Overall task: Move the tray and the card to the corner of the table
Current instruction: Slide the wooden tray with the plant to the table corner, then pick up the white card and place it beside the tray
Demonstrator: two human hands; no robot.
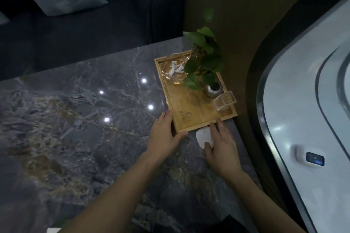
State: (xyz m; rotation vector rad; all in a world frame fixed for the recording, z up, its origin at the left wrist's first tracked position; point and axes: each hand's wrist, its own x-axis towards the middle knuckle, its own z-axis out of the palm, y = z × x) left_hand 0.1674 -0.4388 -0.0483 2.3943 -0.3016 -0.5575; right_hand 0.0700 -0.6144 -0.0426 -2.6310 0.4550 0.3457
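Wooden tray (191, 108) sits cornered under the open left hand (163, 134). Right hand (220, 145) lies flat on the card (203, 135); slide it snug, don't lift.

Inspection for legible markings: only one item carries any. The wooden tray (197, 108) bears a dark printed logo on its floor, just beyond the thumb of my left hand (164, 134) and to the left of my right hand's (221, 147) fingertips. I make out a ring-like or C-shaped emblem with short lines of small characters beneath it; they are too small and dim to read. The white card (204, 136), partly under my right hand, shows a faint mark near its far edge that I cannot read. No text can be read on the table (75, 119). No numbers, brand names or signs are legible.
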